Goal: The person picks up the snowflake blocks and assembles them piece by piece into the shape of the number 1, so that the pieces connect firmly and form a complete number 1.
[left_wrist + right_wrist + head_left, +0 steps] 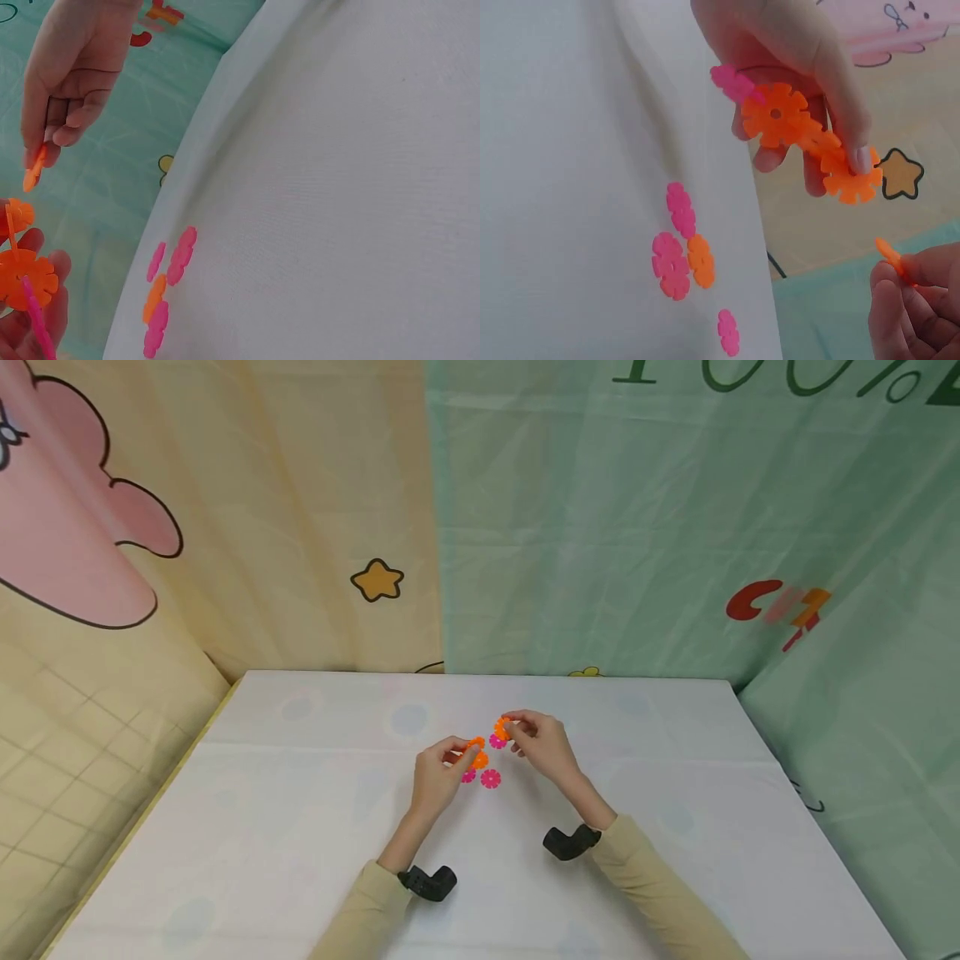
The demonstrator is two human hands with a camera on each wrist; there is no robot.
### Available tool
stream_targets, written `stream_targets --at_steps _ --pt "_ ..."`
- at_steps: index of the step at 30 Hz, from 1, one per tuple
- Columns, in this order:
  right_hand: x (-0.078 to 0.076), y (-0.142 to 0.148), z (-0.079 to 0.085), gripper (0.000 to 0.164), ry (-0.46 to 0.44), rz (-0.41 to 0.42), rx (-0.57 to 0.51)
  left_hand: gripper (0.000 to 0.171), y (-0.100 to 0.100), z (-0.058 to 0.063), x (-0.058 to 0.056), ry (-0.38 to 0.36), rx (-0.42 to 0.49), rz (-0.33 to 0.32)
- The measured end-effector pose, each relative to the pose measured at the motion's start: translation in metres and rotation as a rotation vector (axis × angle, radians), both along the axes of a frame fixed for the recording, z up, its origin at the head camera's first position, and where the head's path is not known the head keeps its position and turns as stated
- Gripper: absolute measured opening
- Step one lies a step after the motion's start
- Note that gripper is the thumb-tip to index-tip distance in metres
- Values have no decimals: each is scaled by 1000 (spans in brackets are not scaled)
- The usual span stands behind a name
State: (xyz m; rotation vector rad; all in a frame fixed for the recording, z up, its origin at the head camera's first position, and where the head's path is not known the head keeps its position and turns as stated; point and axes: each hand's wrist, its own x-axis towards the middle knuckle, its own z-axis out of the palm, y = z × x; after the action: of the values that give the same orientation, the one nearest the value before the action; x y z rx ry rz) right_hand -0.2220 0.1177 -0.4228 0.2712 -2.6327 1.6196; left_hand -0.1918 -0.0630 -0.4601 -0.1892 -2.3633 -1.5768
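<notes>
My left hand (435,783) holds a short chain of flower-shaped interlocking discs above the table, orange discs (761,116) with a pink disc (731,82) slotted at one end. In the right wrist view, its thumb presses on the far orange disc (844,184). My right hand (545,747) pinches a single orange disc (33,176) between thumb and fingertips, apart from the chain. Beneath the hands, loose pink discs (680,210) and one loose orange disc (700,261) lie flat on the table. Some are partly hidden by the hands in the head view.
A white cloth covers the table (637,860). Behind it hang a yellow curtain (300,510) and a green curtain (570,527) with printed figures. A black wrist mount (429,883) sits on the left wrist, another black mount (570,843) on the right.
</notes>
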Motion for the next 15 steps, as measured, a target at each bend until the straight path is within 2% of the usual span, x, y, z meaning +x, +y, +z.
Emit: stream_targets --at_steps 7,15 --pt "9 -7 6 25 54 3 -17 12 4 0 0 4 4 -16" --pt "14 -12 6 24 100 7 -34 12 6 4 3 47 -4 -20"
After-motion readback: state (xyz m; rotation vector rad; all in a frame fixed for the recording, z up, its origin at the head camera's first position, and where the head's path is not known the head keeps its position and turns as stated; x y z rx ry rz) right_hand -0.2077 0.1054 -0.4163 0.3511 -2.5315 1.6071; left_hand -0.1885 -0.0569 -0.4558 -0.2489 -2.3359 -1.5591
